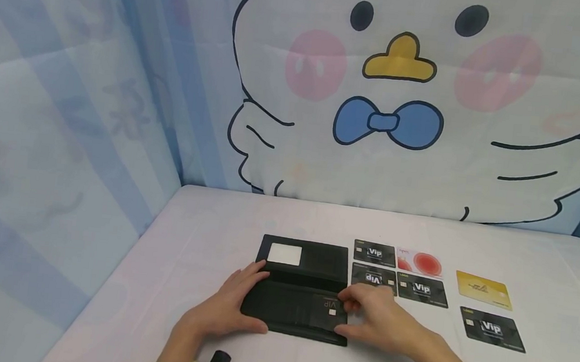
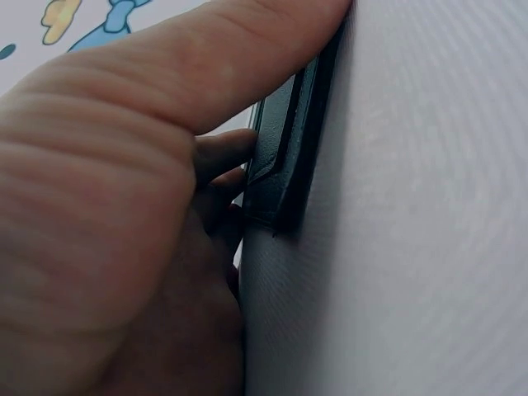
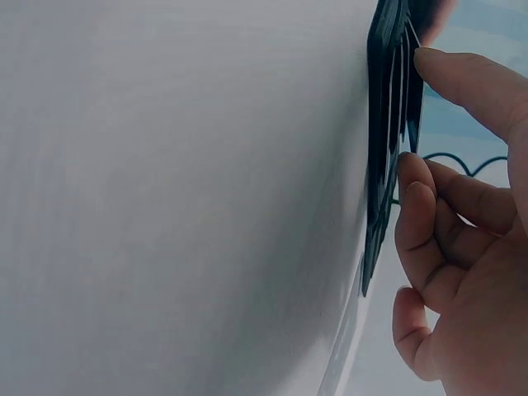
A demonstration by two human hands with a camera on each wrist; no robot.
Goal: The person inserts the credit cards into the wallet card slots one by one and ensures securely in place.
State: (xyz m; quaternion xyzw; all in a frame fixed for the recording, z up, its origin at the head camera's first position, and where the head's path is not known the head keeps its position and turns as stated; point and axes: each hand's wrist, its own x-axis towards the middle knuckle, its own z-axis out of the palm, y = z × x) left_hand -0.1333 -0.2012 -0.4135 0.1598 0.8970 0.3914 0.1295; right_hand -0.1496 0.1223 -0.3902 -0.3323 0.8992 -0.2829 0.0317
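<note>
An opened black wallet (image 1: 283, 305) lies flat on the table, with a white panel (image 1: 284, 254) in its far half. My left hand (image 1: 228, 303) rests at the wallet's left side, thumb along the near edge and fingertips by the fold. A black VIP card (image 1: 329, 305) lies over the right end of the near half, its lettering upside down in the head view. My right hand (image 1: 379, 318) holds this card by its right side, index finger at the far corner and thumb at the near one. The right wrist view shows layered pocket edges (image 3: 396, 91) beside the thumb.
Right of the wallet lie black VIP cards (image 1: 422, 289) and a red-and-white card (image 1: 419, 263) in a block. Farther right are a gold card (image 1: 484, 290) and another black VIP card (image 1: 493, 329). A cartoon-printed curtain (image 1: 375, 171) hangs behind the white-covered table (image 1: 152, 307).
</note>
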